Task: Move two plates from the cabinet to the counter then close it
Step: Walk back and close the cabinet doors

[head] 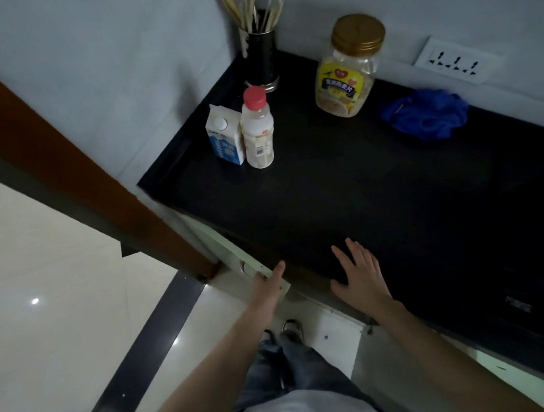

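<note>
Dark counter [363, 203]; left hand [270, 285] hides cabinet door [235, 252] edge.

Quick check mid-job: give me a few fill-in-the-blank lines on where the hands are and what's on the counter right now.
1. The left hand grips the top edge of the cabinet ____.
2. The right hand lies flat and open on the ____.
3. The jar has a ____ lid.
4. The number of plates on the counter is ____.

Missing words: door; counter; gold; zero
</note>
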